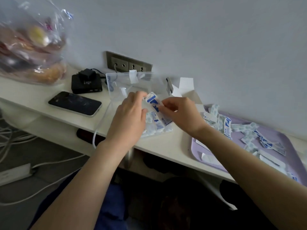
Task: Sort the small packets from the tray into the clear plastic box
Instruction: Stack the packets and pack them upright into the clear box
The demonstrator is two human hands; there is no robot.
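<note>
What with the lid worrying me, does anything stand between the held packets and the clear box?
Nothing visible does. The left hand and right hand hold the packets just above the clear plastic box; its lid stands open at the back, and other packets already lie inside.

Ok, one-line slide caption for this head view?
Left hand and right hand hold a blue-and-white paper packet over the clear plastic box; more packets lie on the lilac tray.

White shelf [166,146] carries: filled plastic bag [31,47], black box [86,86] (maybe charger), phone [74,103], clear plastic box [119,80], lilac tray [199,146].
</note>
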